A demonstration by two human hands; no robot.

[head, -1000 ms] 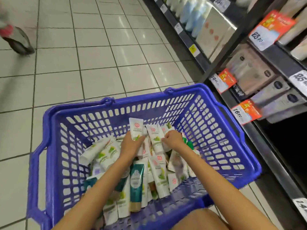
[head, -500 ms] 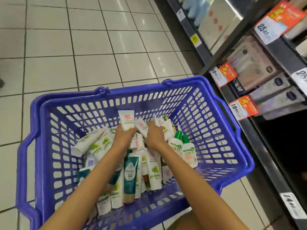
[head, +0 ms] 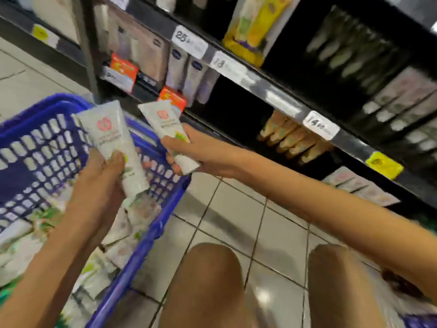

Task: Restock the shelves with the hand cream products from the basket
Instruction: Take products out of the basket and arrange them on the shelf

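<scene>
My left hand [head: 104,183] grips a white hand cream tube [head: 113,140] with a pink logo, held above the blue plastic basket [head: 151,235] at the left. My right hand [head: 201,152] grips a second matching white tube [head: 165,124], lifted past the basket's right rim toward the dark shelves [head: 279,100]. Several more white and green tubes [head: 115,242] lie piled in the basket. The whole view is blurred by motion.
Shelves run across the upper right with white price tags [head: 320,125], orange promo tags [head: 173,99] and a yellow tag [head: 384,165]. Beige tubes [head: 290,138] lie on the low shelf, boxed products further right. My knees [head: 212,280] sit over the tiled floor [head: 236,216].
Both hands have come up out of the basket, each with a white tube. The view has swung right, toward the shelves, and the right hand has moved beyond the basket rim.
</scene>
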